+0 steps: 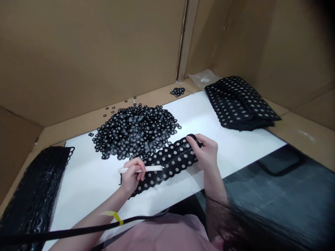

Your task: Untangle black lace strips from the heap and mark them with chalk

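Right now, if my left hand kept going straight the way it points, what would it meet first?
Probably the dotted black strip: your left hand, holding the white pen, is right over or against it; contact is unclear. Past that lies the pile of black rings.

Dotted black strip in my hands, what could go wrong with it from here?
The white pen-like tool in your left hand might slip and snag the dotted black strip. The strip's far edge lies close by the ring pile, so shifting it could scatter rings.
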A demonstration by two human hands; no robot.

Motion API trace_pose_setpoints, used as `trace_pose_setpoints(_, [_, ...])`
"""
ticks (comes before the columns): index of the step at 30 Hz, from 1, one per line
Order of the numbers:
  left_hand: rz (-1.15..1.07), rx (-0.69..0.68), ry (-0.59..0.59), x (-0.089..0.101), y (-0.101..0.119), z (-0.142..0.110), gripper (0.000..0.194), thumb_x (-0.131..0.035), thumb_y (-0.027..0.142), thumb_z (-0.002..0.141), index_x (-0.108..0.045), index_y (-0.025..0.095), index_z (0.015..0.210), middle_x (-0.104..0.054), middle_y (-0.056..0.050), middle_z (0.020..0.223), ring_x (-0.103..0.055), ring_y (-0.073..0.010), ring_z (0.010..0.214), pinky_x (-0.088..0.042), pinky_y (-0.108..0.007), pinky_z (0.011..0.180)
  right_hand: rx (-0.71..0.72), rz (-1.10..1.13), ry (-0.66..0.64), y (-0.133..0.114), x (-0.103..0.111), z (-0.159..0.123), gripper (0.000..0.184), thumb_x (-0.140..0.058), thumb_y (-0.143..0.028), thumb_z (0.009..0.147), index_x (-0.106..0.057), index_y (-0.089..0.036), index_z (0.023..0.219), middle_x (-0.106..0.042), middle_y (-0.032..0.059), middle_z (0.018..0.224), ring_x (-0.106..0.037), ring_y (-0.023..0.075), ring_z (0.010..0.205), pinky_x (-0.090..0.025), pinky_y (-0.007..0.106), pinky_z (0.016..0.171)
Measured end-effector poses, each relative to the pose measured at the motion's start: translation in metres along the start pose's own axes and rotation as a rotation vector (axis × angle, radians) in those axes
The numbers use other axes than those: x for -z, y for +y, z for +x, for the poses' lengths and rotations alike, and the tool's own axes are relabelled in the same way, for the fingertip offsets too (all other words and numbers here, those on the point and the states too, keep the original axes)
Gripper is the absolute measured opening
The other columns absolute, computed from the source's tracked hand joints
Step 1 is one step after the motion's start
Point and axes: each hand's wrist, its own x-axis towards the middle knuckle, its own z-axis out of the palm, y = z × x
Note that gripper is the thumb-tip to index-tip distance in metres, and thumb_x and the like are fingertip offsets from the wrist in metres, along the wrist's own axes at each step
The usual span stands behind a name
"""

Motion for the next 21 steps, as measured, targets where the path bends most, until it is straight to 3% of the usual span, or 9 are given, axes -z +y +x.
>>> trace_pose_setpoints(6, [0.098,0.057,-0.116,0.002,-0.006,0.000,0.016,-0.046,0.020,0.070,-0.057,0.014,0.059,-0.055,-0.001,0.044,-0.046,-0.0105,0.039,-0.030,-0.021,0.039,0.037,0.020,0.022,-0.010,0.002,-0.001,0.024,-0.061,-0.036,0.079,-0.062,-0.018,0.064,-0.059,-0.0004,0.059,-0.051,0.0130,0.057,-0.040,0.025,0.055])
trace_pose_setpoints(12, [0.212,0.030,-0.262,0.001,-0.006,0.000,0.017,-0.047,0.018,0.076,-0.060,0.014,0.067,-0.062,-0.002,0.054,-0.054,-0.0124,0.051,-0.041,-0.023,0.051,0.117,0.030,0.010,-0.025,0.004,0.001,0.021,-0.062,-0.034,0.079,-0.064,-0.018,0.065,-0.063,-0.0002,0.062,-0.054,0.0128,0.057,-0.042,0.025,0.058])
trace_pose_setpoints(17, [-0.034,-0.021,-0.093,0.001,-0.002,0.001,0.018,-0.046,0.019,0.070,-0.057,0.014,0.057,-0.053,-0.001,0.042,-0.043,-0.0095,0.037,-0.027,-0.021,0.038,0.052,-0.015,0.020,-0.008,0.003,0.003,0.024,-0.062,-0.036,0.079,-0.062,-0.018,0.063,-0.060,-0.0005,0.059,-0.052,0.0129,0.057,-0.040,0.025,0.056])
trace_pose_setpoints(21, [-0.140,-0.074,0.026,0.000,0.001,0.002,0.018,-0.047,0.019,0.068,-0.054,0.015,0.053,-0.047,0.000,0.037,-0.039,-0.0084,0.034,-0.020,-0.021,0.037,0.015,-0.011,-0.002,0.009,0.001,0.000,0.026,-0.061,-0.036,0.080,-0.060,-0.017,0.062,-0.057,-0.0013,0.058,-0.050,0.0123,0.056,-0.038,0.025,0.055])
